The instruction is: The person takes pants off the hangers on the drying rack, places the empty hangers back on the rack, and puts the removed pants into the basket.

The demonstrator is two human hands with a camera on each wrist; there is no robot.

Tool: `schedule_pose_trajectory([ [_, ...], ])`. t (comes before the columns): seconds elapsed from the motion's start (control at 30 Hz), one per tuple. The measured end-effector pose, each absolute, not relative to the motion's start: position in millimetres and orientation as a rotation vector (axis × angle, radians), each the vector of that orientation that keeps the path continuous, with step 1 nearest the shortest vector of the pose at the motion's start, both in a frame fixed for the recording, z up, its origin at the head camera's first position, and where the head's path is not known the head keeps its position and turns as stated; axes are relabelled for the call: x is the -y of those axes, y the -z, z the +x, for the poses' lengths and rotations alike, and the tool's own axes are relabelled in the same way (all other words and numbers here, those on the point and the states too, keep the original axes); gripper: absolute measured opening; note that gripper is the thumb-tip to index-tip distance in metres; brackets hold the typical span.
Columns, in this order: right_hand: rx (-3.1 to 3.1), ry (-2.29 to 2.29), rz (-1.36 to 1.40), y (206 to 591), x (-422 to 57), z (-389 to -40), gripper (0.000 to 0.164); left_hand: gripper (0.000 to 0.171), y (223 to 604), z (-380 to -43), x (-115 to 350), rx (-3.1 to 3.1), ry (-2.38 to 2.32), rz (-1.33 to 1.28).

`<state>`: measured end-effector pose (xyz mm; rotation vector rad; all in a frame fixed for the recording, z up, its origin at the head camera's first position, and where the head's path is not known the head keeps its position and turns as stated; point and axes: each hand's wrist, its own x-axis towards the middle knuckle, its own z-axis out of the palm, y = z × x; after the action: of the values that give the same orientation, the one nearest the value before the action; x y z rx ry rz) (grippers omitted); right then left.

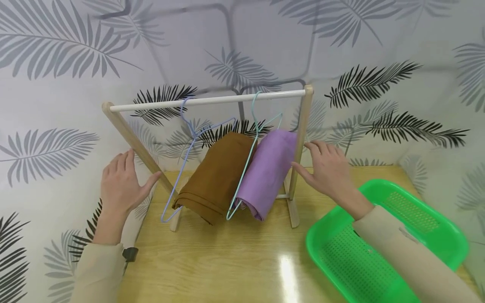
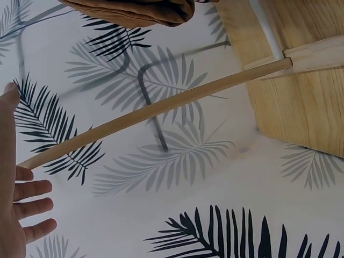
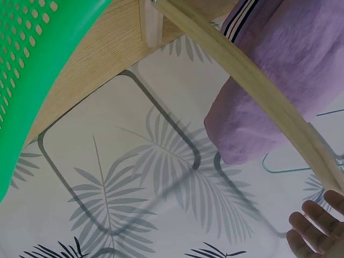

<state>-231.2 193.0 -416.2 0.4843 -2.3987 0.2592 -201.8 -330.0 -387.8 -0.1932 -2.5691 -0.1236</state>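
A small clothes rack (image 1: 212,101) with a white rail and wooden posts stands on the table. On a blue hanger (image 1: 185,168) hangs a folded brown cloth (image 1: 219,172); a folded purple cloth (image 1: 267,168) hangs from a mint-green hanger (image 1: 246,168). My left hand (image 1: 123,183) is beside the left post (image 2: 161,105), thumb spread, holding nothing. At the right post (image 3: 258,91), my right hand (image 1: 327,170) has its thumb and fingers apart; whether it touches the wood I cannot tell.
A green perforated basket (image 1: 341,248) sits at the right of the wooden table (image 1: 212,261), partly under my right forearm. Behind the rack is a wall covering (image 1: 265,42) with a leaf pattern, which also lines both sides.
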Motion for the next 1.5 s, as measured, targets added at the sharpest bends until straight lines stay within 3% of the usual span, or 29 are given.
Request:
schedule_pose_trajectory([
  [0.2, 2.374, -0.228, 0.494, 417.2, -189.9, -240.0, 0.068, 0.11, 393.5, -210.8, 329.1, 2.456, 0.118, -0.186],
  [0.43, 2.36, -0.188, 0.509, 420.3, -189.0, -248.4, 0.062, 0.085, 399.1, -220.5, 330.8, 2.455, 0.108, -0.146],
  [0.97, 2.289, 0.046, 0.544, 423.3, -190.7, -263.8, 0.056, 0.065, 406.0, -240.4, 335.9, 2.428, 0.044, -0.171],
  [1.27, 2.233, 0.119, 0.555, 427.8, -189.8, -267.7, 0.053, 0.043, 409.5, -245.4, 339.5, 2.44, 0.023, -0.164],
  [1.5, 2.206, 0.148, 0.549, 428.9, -190.2, -268.2, 0.053, 0.041, 413.0, -249.3, 339.8, 2.393, -0.004, -0.203],
])
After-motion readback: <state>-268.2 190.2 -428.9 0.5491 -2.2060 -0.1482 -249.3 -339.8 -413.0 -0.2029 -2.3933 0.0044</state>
